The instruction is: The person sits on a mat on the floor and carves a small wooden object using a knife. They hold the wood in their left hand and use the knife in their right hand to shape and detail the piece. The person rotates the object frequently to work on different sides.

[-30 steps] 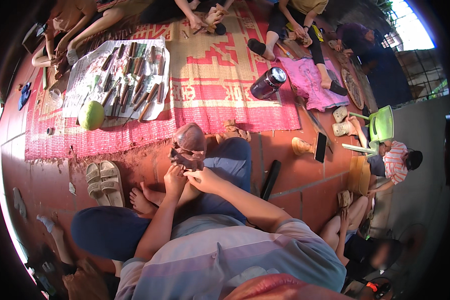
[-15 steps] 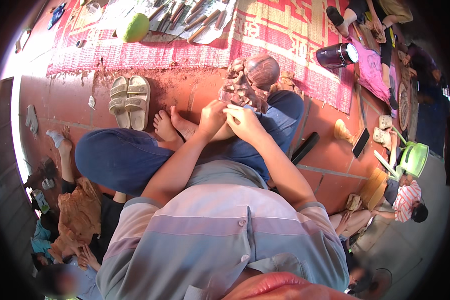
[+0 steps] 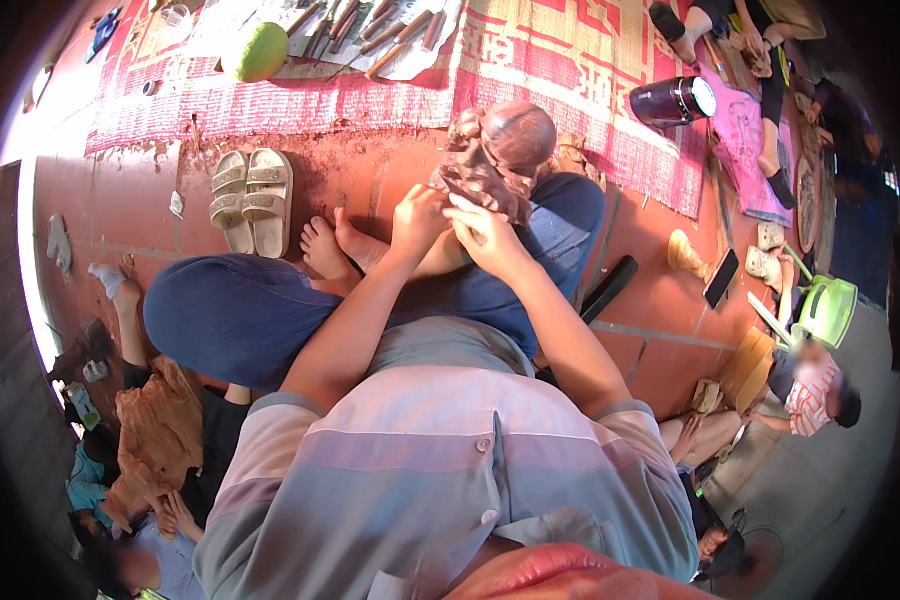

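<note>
Fingers (image 3: 466, 208) of 2 hands (image 3: 487, 242) at brown carving (image 3: 492, 165), contact indistinct

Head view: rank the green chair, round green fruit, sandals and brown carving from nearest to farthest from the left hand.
1. Brown carving: just ahead and right of the left hand.
2. Sandals: to its left.
3. Round green fruit: farther ahead, left.
4. Green chair: far right.

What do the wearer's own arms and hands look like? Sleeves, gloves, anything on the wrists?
Left hand and right hand are bare: no gloves, wristbands or cables show. Forearms are uncovered. Short sleeves have pale pink, mauve and grey bands, with grey cuffs.
</note>
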`<state>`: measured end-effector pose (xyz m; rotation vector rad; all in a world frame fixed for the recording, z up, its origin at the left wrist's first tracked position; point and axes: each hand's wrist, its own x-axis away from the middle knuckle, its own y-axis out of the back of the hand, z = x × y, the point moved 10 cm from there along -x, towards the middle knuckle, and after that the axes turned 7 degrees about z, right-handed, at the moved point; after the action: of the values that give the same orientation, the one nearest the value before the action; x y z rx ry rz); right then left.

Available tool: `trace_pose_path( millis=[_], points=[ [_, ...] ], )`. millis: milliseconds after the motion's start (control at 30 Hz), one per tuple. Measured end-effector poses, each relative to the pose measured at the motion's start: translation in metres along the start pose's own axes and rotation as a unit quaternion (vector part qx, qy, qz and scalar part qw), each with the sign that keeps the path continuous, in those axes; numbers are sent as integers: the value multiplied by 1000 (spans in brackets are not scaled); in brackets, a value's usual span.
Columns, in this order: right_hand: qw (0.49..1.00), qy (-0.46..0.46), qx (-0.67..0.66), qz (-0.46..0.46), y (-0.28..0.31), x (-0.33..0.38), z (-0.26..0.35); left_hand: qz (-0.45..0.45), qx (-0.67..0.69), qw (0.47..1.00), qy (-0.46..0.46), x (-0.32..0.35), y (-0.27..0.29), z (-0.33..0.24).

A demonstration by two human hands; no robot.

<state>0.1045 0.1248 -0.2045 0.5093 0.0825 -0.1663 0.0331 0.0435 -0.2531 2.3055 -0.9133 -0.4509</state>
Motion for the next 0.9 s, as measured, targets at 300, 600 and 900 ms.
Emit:
trace_pose_path(
  millis=[300, 600, 900],
  points=[
    [999, -42, 35, 5, 2, 5, 10, 62, 56, 996, 17, 10, -6, -10],
    [999, -11, 10, -43, 14, 12, 2, 7, 38, 999, -12, 5, -11, -8],
    [993, -114, -6, 37, 2, 10, -24, 2, 30, 1000, -1, 2, -15, 9]
  ],
)
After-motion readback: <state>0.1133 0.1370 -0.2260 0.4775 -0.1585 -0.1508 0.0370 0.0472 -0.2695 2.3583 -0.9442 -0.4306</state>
